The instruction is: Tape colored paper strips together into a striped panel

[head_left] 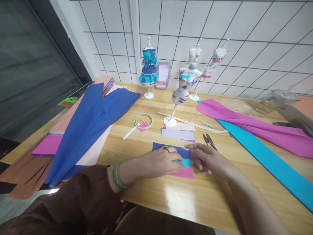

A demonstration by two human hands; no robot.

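Observation:
Flat on the table in front of me lie layered paper-like strips: a dark blue strip (182, 151), a light blue strip (187, 163) and a pink strip (184, 173). My left hand (162, 161) rests across them, fingers stretched out, pressing on their left part. At the right end my right hand (206, 158) pinches the upper corner of the dark blue strip between thumb and forefinger, the other fingers curled. Black scissors (209, 141) lie open just beyond my right hand. Behind the strips sits a pale lilac strip (178, 134) with pink beneath it.
A roll of tape (143, 121) lies left of the mannequin (184, 85). Another mannequin wears a blue dress (148, 67). Large blue sheets (90, 120) cover the left; a pink sheet (244, 122) and a turquoise sheet (259, 160) lie right. A glass jar (271, 101) stands at the back right.

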